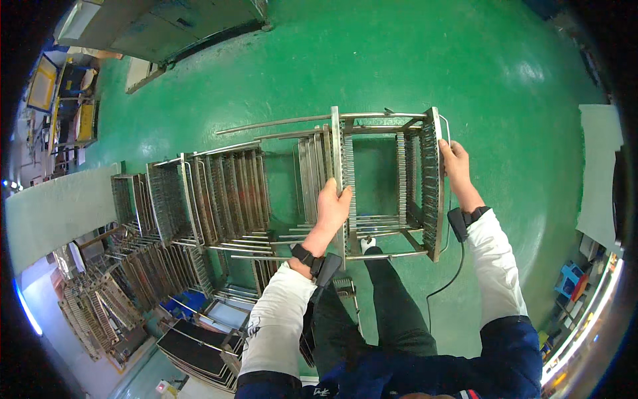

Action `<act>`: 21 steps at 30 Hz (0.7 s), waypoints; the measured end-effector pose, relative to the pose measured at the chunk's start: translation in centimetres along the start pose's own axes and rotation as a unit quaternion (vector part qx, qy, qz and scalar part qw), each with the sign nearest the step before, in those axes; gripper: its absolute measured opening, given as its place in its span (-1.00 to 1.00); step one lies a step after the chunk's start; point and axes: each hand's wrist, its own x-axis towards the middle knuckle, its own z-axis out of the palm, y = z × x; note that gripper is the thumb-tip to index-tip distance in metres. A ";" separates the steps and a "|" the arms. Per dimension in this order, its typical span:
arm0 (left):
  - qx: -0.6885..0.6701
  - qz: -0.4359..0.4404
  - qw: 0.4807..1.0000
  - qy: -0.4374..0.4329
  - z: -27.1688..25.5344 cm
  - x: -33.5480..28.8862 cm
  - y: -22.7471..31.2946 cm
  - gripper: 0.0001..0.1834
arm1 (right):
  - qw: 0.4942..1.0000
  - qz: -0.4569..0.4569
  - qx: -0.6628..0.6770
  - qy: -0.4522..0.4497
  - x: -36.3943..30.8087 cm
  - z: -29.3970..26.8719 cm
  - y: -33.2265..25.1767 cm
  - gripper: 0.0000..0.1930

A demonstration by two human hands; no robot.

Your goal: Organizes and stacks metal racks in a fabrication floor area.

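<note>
A metal rack (432,193) with toothed side plates joined by rods is held between my two hands, above the floor in front of my legs. My left hand (332,207) is closed around its left plate, about midway along. On the other side, my right hand (454,159) grips the right end plate near a bent wire handle (448,126); some of its fingers are hidden behind the plate. Long rods stick out to the left past my left hand. Black devices are strapped to both wrists, and a cable (458,266) hangs from the right one.
Several similar metal racks (226,193) stand close together on the left, with more (146,272) piled at the lower left. A large grey metal cabinet (159,30) stands at the far left. The floor (399,53) is green. A blue bin (568,279) sits at the right.
</note>
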 end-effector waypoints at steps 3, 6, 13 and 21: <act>0.070 0.006 0.998 0.004 0.9 -0.5 -2.7 -0.66 | 0.998 0.043 -0.048 -0.017 -0.2 0.0 3.6 -0.65; 0.194 -0.104 0.970 -0.098 0.4 -1.1 -5.1 -0.58 | 0.981 0.009 -0.184 -0.055 -0.8 0.1 5.2 -0.56; 0.209 -0.132 0.967 -0.062 2.1 -2.4 -5.5 -0.60 | 0.933 -0.038 -0.358 0.013 -4.9 2.1 6.1 -0.35; 0.204 -0.105 0.972 -0.054 2.5 -3.6 -4.0 -0.64 | 0.949 -0.017 -0.315 0.013 -6.4 1.5 7.0 -0.46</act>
